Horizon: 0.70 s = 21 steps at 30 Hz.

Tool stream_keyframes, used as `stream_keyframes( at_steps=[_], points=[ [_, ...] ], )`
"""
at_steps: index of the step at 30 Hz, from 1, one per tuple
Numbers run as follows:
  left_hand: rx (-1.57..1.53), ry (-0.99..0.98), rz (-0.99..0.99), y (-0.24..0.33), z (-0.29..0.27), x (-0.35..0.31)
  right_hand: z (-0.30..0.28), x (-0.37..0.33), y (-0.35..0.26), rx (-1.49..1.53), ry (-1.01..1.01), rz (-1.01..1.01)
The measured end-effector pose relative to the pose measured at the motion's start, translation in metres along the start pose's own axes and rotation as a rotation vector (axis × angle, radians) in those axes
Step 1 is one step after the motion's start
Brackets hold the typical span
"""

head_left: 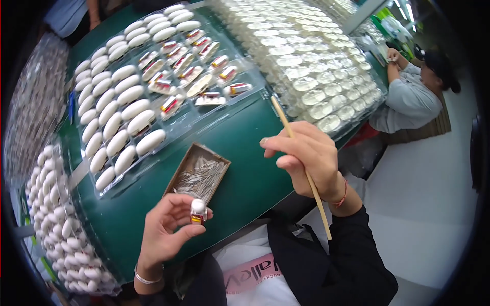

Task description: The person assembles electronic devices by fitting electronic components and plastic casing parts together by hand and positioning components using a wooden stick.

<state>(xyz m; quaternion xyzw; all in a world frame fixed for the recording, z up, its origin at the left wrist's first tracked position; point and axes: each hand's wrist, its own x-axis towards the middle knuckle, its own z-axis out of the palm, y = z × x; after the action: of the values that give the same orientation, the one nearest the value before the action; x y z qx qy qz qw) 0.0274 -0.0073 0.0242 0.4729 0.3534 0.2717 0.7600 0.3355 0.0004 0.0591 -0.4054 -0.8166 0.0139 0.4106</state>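
Note:
Pinched between the thumb and fingers of my left hand [166, 229] is a small white casing [198, 207] with a red and yellow part showing in it. My right hand [314, 158] grips a thin wooden stick [317, 201], slanted with its dark tip up and away from me. The stick's tip is apart from the casing. Just beyond my left hand lies an open cardboard box [227, 164] holding many thin silvery pins [201, 176]. A clear plastic tray [196, 120] farther off carries rows of closed white oval casings [136, 108] and several open ones [190, 74] with red and yellow parts.
Stacked clear trays [306, 76] stand at the far right of the green table [250, 178]. More white ovals [61, 224] fill a tray at the left, with clear packaging [33, 107] behind. A co-worker [413, 94] sits at the right; another person's arm [93, 13] shows far left.

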Motion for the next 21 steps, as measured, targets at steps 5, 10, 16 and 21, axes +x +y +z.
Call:
stream_keyframes(
  at_steps=[5,10,16,21],
  points=[
    [-0.084,0.032,0.086,-0.016,0.001,0.011,-0.051,-0.008,0.036,-0.219,0.183,0.231],
    [-0.125,0.045,0.172,-0.028,0.012,0.013,-0.125,-0.004,0.144,-0.535,0.199,0.408],
    [-0.083,0.187,0.276,-0.021,0.009,0.017,-0.162,-0.005,0.261,-0.805,-0.199,0.394],
    [-0.082,0.2,0.28,-0.022,0.005,0.018,-0.158,0.005,0.294,-0.942,-0.456,0.44]
  ],
)
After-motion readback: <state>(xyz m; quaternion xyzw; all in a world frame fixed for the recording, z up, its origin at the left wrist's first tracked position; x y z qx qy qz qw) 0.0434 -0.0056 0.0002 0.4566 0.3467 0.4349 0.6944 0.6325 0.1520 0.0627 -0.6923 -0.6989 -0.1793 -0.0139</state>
